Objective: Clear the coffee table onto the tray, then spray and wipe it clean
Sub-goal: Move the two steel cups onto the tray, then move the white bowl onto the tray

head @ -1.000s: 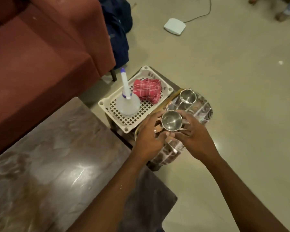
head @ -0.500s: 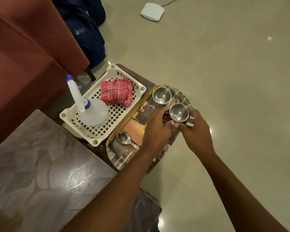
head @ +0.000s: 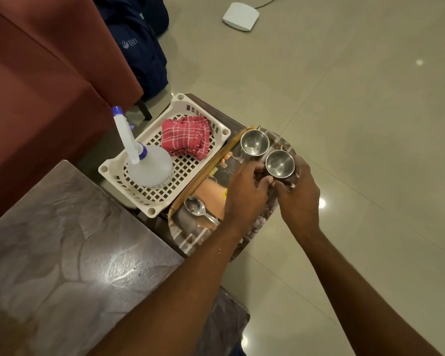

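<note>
Both grips, left hand (head: 244, 194) and right hand (head: 299, 199), clamp the near cup (head: 279, 164); we seat it flat on the tray (head: 210, 191), just clear of the far cup (head: 254, 142), then release.

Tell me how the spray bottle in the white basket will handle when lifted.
The spray bottle looks like stiff translucent plastic, so it should keep its shape. Its wide body under a tall thin neck probably resists tipping. Fill level is unclear, so weight is uncertain.

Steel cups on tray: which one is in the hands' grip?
The nearer cup, held between left hand and right hand. The far cup, toward the far end of the tray, has no hand around it.
</note>
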